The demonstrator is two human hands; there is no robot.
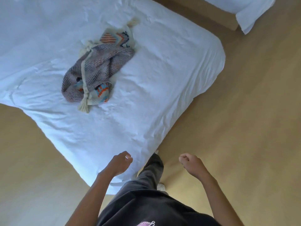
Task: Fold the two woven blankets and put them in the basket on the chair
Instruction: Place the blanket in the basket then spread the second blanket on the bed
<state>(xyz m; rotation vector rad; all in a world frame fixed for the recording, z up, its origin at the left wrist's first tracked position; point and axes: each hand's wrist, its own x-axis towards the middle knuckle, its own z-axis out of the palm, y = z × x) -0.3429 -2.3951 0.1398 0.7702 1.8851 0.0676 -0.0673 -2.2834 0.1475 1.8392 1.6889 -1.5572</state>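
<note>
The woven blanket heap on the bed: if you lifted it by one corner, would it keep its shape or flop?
Probably floppy: the woven blanket heap lies crumpled in soft, twisted folds on the bed, so it would likely sag and unfurl. Its coarse weave suggests that it grips rather than slips. The braided tassels would probably dangle and might snag.

We saw a bed (162, 98) under a rumpled white sheet, its rounded corner jutting toward us over a tan floor (244, 128). At the upper right lay more white bedding (250, 15) on a light wooden base (203, 12), apart from the first bed. Near the corner stood a leg in dark grey trousers (149, 173), with a white shoe (161, 186) beside it on the floor.
</note>
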